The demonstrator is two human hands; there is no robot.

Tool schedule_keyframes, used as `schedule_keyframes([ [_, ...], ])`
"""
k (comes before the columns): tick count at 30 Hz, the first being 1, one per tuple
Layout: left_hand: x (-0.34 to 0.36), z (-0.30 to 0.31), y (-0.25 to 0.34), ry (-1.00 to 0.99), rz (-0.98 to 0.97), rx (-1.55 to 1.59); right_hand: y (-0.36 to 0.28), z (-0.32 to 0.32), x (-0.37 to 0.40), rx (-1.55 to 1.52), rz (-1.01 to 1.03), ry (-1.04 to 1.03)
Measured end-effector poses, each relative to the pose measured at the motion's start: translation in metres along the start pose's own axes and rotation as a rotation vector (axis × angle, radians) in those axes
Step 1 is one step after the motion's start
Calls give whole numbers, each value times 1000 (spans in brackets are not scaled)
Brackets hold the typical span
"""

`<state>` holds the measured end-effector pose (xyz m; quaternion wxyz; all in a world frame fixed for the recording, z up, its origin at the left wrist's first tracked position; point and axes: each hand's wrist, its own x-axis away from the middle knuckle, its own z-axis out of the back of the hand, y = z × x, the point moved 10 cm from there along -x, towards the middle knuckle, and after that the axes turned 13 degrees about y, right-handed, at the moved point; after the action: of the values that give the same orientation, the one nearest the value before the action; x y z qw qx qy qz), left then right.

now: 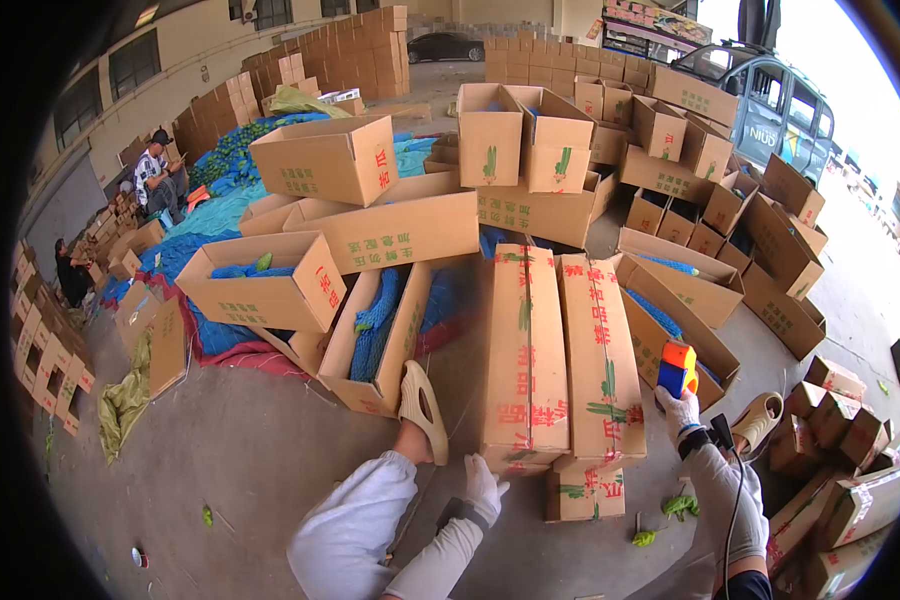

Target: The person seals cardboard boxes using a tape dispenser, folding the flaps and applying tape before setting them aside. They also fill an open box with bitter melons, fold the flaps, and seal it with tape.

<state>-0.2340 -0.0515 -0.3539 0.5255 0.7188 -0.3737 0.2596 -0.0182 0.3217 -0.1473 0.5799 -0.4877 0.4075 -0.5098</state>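
Observation:
Two long cardboard cartons with red and green print lie side by side in front of me, a left carton [525, 350] and a right carton [600, 360]. Their tops are closed, with tape along them. Beneath their near end shows another carton [585, 497]. My left hand [485, 490], in a pale glove, is at the left carton's near lower corner; its thumb stands apart from the fingers and it holds nothing. To the right of the cartons, my gloved right hand [679, 411] is closed around an orange, yellow and blue tape dispenser [677, 368].
Open cartons [375, 350] with blue netted contents surround the pair. More stacked cartons [540, 135] stand ahead, and a pile [850, 490] lies at right. Green scraps [680, 506] litter the floor. A person [157, 178] sits far left; a vehicle [780, 110] stands back right.

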Motion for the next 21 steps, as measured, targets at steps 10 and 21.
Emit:
schedule_keyframes([
  [10,297,70,-203,-1033,-860,-1260,-191,70,198,-24,46,-300],
  [21,233,102,-255,-1510,-365,-1779,-265,61,302,-279,330,-474],
])
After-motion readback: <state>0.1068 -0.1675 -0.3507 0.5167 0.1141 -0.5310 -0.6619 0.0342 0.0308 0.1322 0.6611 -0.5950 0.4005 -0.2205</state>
